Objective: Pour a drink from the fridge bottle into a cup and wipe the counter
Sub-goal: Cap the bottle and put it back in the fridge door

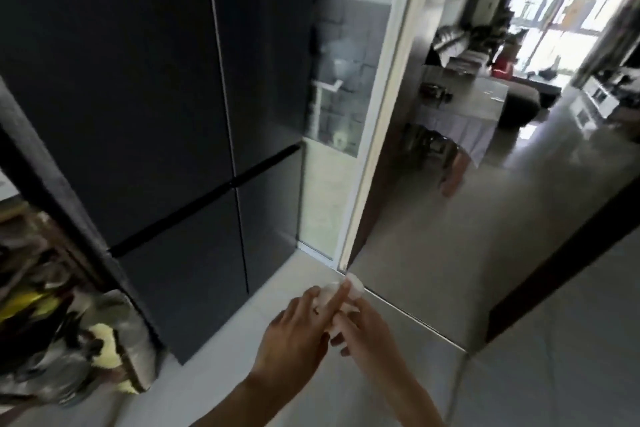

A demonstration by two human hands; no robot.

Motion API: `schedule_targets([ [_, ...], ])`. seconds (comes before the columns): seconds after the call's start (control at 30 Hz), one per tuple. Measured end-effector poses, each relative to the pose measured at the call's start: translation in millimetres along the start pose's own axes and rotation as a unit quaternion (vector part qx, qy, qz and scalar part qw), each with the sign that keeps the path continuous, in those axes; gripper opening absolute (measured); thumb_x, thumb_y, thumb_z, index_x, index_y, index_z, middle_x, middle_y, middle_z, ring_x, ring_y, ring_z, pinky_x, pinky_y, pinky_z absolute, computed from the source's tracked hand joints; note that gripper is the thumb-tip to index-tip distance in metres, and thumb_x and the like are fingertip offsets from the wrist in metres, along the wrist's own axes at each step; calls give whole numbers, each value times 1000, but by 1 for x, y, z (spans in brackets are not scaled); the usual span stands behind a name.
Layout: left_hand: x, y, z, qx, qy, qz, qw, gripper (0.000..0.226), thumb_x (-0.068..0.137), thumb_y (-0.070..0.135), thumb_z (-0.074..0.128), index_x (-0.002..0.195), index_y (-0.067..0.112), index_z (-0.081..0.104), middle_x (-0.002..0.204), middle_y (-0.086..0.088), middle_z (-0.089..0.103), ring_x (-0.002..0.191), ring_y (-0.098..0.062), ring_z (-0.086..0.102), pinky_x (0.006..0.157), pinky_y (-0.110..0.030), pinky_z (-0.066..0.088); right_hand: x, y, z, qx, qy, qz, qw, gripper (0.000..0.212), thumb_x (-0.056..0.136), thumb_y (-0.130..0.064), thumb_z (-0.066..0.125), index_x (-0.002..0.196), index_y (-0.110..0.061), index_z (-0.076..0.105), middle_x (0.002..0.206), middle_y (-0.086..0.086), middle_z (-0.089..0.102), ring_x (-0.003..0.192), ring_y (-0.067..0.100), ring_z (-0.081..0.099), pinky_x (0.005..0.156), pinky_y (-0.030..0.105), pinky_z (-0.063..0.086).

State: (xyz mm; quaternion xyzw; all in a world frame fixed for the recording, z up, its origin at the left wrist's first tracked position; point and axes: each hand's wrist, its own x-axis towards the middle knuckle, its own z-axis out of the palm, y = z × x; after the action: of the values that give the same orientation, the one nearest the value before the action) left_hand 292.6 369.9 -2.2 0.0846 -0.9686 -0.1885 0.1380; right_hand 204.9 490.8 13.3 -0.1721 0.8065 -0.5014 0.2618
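Note:
A tall dark fridge (145,87) with its doors closed fills the left half of the view. Low in the middle, my left hand (294,333) and my right hand (367,333) meet in front of me. Between them is a small white crumpled thing (353,288), like a tissue or cloth; both hands have fingers on it. No bottle, cup or counter is visible.
A glass sliding door with a white frame (377,121) stands right of the fridge. Beyond it lie a dining table (485,104) and a bright living room. A cluttered shelf with bags (52,333) sits at the lower left. The floor is pale tile.

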Motion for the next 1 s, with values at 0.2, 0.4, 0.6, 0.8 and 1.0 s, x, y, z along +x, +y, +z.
schedule_targets([
  [0.2,25,-97,-51,50,45,-74,995,116,69,22,83,157,38,9,124,-2,59,98,-17,65,63,-27,59,87,-75,73,-48,-100,-65,992,29,96,-49,56,119,-32,61,92,-8,78,72,12,75,61,29,60],
  [0.4,60,-160,-73,82,73,-170,979,116,66,22,83,157,38,11,118,-1,59,86,-16,64,55,-25,57,163,-120,120,-60,-182,-119,974,13,98,-43,56,107,-48,64,91,-10,77,71,13,74,66,35,61],
  [0.6,120,-202,-58,124,99,-231,960,109,76,24,76,157,37,5,123,-4,56,90,-20,62,61,-29,58,257,-134,133,-74,-242,-163,954,34,84,-62,53,114,-50,61,89,-15,75,81,6,73,73,38,62],
  [0.8,218,-205,-42,150,138,-270,941,108,78,23,72,157,38,1,120,-2,55,92,-19,62,64,-27,55,364,-148,99,-94,-278,-177,939,55,77,-69,52,124,-40,60,90,-10,77,79,8,74,76,41,62],
  [1.0,291,-208,-38,80,168,-316,930,105,86,33,66,153,44,-15,137,6,42,114,-16,56,75,-25,54,445,-161,73,-107,-302,-171,932,50,75,-63,54,120,-42,57,92,-10,76,78,12,74,77,44,62],
])
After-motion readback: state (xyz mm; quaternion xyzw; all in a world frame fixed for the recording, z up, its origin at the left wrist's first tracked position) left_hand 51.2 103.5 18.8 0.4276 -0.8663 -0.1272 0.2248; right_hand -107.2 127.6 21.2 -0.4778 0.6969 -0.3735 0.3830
